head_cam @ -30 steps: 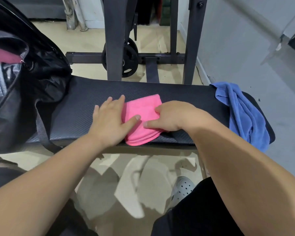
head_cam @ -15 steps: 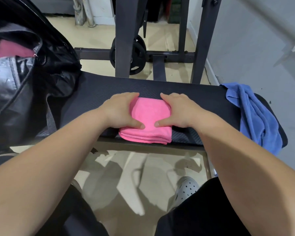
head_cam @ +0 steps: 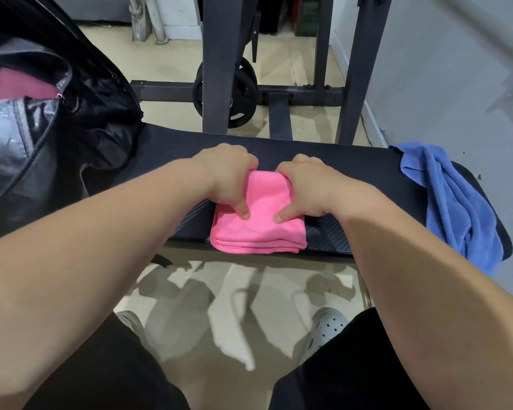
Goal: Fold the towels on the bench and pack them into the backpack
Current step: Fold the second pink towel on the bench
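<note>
A folded pink towel (head_cam: 259,229) lies at the near edge of the black bench (head_cam: 338,161). My left hand (head_cam: 225,176) grips its left side, thumb on top and fingers curled round its far edge. On the other side my right hand (head_cam: 308,184) grips the towel the same way. An unfolded blue towel (head_cam: 453,202) is draped over the bench's right end. The open black backpack (head_cam: 57,119) stands on the bench's left end, and something pink (head_cam: 18,87) shows inside it.
A dark steel rack (head_cam: 216,69) with a weight plate (head_cam: 240,96) stands behind the bench. A grey wall (head_cam: 442,69) runs along the right. Tan floor and my grey shoes (head_cam: 326,327) are below the bench's near edge.
The pink towel was turned square to the bench edge. Both hands went from lying on it to gripping its two sides, fingers curled over the far edge.
</note>
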Tool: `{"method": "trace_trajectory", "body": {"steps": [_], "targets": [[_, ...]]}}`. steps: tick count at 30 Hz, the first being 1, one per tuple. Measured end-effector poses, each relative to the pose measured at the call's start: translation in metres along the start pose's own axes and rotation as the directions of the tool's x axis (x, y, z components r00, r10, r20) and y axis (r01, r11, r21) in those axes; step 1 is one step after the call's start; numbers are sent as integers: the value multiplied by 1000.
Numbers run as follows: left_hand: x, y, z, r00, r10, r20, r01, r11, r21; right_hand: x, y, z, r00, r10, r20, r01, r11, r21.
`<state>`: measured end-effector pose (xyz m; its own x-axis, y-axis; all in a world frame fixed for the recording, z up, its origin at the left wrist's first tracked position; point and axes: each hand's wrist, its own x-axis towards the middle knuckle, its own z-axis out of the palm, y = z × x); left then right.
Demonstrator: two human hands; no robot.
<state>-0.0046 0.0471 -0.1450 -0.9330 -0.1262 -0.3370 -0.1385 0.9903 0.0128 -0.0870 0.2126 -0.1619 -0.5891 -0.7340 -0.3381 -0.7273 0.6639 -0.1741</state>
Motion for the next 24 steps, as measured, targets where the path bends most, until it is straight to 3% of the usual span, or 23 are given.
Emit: {"method": "trace_trajectory", "body": {"steps": [4,6,9,11,16,21,24], "targets": [[-4,-4,3,996,36,-84,-42,997,-62,-1,0,-1,978,-69,-199,73,997,12],[-5,-6,5,979,26,-200,-34,999,-35,2,-1,0,937,-72,-341,78,997,4],[-7,-7,12,903,47,-426,-8,996,92,6,-5,5,866,-124,-484,106,992,-66],[-10,-9,21,861,55,-505,-9,996,93,6,-6,6,838,-151,-525,123,988,-89],[-21,-21,42,850,59,-523,-29,998,64,-9,-8,2,902,-233,-364,240,970,-26],[-44,-22,60,938,113,-328,-92,993,78,-15,-9,6,921,-238,-310,241,970,-29],[-55,-13,61,955,113,-274,-100,993,61,-17,-10,8,921,-293,-258,294,955,-38]]}}
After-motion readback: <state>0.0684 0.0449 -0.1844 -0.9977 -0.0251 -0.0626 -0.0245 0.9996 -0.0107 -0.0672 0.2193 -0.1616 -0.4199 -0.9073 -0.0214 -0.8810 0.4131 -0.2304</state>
